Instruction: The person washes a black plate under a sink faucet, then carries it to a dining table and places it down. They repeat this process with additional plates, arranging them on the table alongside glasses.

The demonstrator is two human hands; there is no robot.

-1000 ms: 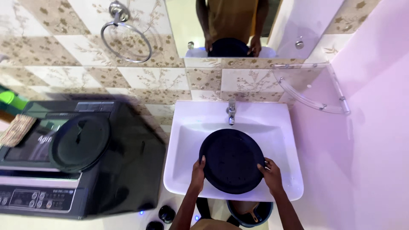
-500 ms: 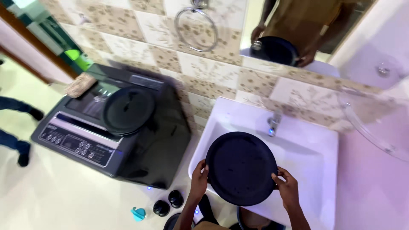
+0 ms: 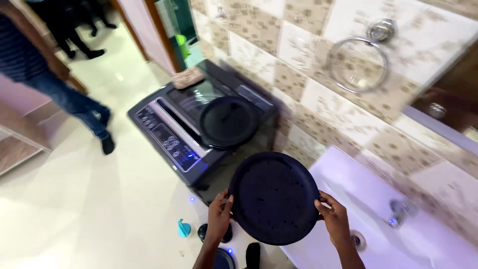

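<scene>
I hold a round black pan (image 3: 274, 197) flat in front of me with both hands. My left hand (image 3: 219, 214) grips its left rim and my right hand (image 3: 332, 215) grips its right rim. The pan hangs over the left edge of a white washbasin (image 3: 368, 199), between the basin and a dark top-loading washing machine (image 3: 199, 134). A second round black pan (image 3: 229, 121) lies on the machine's lid.
A chrome tap (image 3: 398, 211) stands at the basin's back. A metal towel ring (image 3: 358, 64) hangs on the tiled wall. A woven pad (image 3: 187, 77) rests on the machine's far corner. Another person's legs (image 3: 74, 102) stand at the left doorway. Small bottles (image 3: 185, 228) sit on the floor.
My view has swung left. The pan in both hands has moved from above the basin toward its left edge, nearer the washing machine. A person's legs have come into view.
</scene>
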